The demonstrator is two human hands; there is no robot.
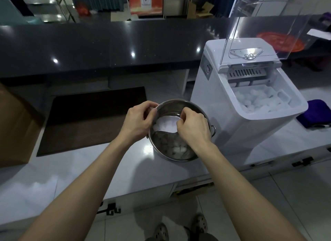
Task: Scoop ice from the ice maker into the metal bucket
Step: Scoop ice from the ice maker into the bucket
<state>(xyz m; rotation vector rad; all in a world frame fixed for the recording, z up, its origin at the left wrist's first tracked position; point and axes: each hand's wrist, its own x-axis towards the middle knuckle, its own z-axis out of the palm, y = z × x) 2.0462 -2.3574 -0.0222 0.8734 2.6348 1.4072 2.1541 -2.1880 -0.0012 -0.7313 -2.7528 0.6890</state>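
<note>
- The metal bucket my left hand grips is shiny silver.
- The scoop in my right hand is white.
- The ice maker is white, its raised lid clear, the ice inside white.
- The counter under them is pale grey-white.
- The mat is dark brown.
- The cloth is purple.
- The upper countertop is glossy black, finely speckled.
- The box is plain brown.

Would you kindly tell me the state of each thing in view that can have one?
Ice maker: bin holds ice.
Lid: raised open.
Bucket: upright on the counter, some ice in the bottom.
Scoop: loaded with ice, held over the bucket.
Left hand: grips the bucket's rim.
Right hand: holds the scoop.
</note>
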